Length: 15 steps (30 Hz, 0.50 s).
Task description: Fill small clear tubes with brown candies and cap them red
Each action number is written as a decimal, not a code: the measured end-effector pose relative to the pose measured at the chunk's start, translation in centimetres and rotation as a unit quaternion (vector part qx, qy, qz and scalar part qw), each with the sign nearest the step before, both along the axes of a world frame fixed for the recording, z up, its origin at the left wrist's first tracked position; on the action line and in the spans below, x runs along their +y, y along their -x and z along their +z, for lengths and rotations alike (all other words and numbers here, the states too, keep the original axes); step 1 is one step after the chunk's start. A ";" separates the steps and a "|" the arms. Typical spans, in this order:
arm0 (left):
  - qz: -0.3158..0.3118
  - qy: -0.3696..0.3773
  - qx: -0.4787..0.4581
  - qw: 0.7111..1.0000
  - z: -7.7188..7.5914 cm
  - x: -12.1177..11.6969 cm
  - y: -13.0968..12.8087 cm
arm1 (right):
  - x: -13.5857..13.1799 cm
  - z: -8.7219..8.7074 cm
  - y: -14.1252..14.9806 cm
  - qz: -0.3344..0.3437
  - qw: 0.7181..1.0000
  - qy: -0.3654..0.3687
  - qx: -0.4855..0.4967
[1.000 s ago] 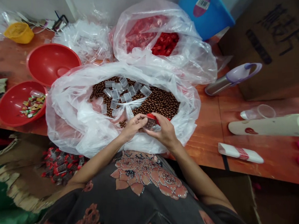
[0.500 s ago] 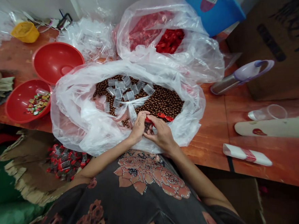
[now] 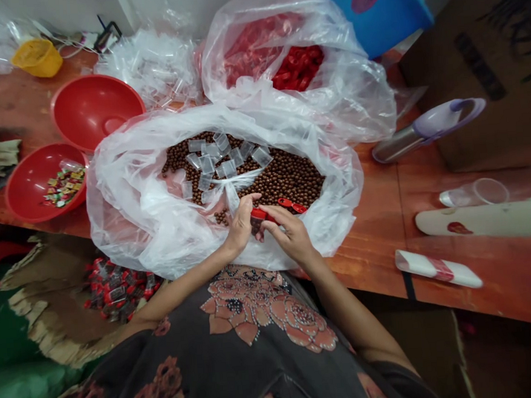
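Note:
My left hand [image 3: 239, 227] and my right hand [image 3: 290, 235] meet at the near edge of a big clear plastic bag [image 3: 133, 202] full of small brown balls [image 3: 286, 178]. Between the fingers of both hands sits a small container with a red cap [image 3: 258, 215]; both hands pinch it. Two loose red caps [image 3: 292, 205] lie on the balls just beyond my right hand. Several small clear containers [image 3: 219, 157] lie on top of the balls further back.
A second plastic bag [image 3: 331, 91] holds red caps. Two red bowls [image 3: 90, 108] [image 3: 23, 179] stand left, one with wrapped candies. A box [image 3: 57, 341] of finished red-capped pieces sits lower left. A flask [image 3: 424, 128], clear cup [image 3: 478, 193] and rolls lie right.
The hands have stayed together at the bag's near edge, turning the small container and pressing the red cap onto it. The view has shifted slightly.

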<state>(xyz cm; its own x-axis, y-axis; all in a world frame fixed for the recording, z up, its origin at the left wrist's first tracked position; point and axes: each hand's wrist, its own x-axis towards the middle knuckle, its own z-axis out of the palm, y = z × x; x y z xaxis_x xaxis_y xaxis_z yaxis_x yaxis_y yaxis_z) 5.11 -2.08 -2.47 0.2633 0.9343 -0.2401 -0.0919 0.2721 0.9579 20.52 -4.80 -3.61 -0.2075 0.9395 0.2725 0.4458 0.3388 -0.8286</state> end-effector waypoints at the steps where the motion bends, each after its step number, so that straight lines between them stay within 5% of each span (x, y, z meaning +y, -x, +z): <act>1: -0.001 0.000 0.001 1.000 0.1 0.0 0.0 | 0.0 -0.1 0.2 -0.003 1.000 -0.006 -0.004; 9: -0.025 0.055 -0.083 0.995 0.7 0.6 0.1 | -0.2 0.1 0.8 0.023 1.000 0.003 0.003; 12: -0.021 0.051 -0.091 0.994 0.8 1.1 0.4 | 0.0 0.3 0.4 -0.018 0.987 0.109 0.113; 15: -0.055 0.047 -0.068 0.995 0.5 1.1 0.6 | 0.2 0.3 0.3 -0.073 0.947 0.211 0.231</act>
<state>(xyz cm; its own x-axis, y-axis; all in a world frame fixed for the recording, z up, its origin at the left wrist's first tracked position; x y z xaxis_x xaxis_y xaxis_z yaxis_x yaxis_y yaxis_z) 4.46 -0.93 -1.96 0.3980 0.8733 -0.2809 -0.1839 0.3759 0.9082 20.22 -4.62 -3.30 -0.0177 0.9944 -0.1042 0.0186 -0.1039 -0.9944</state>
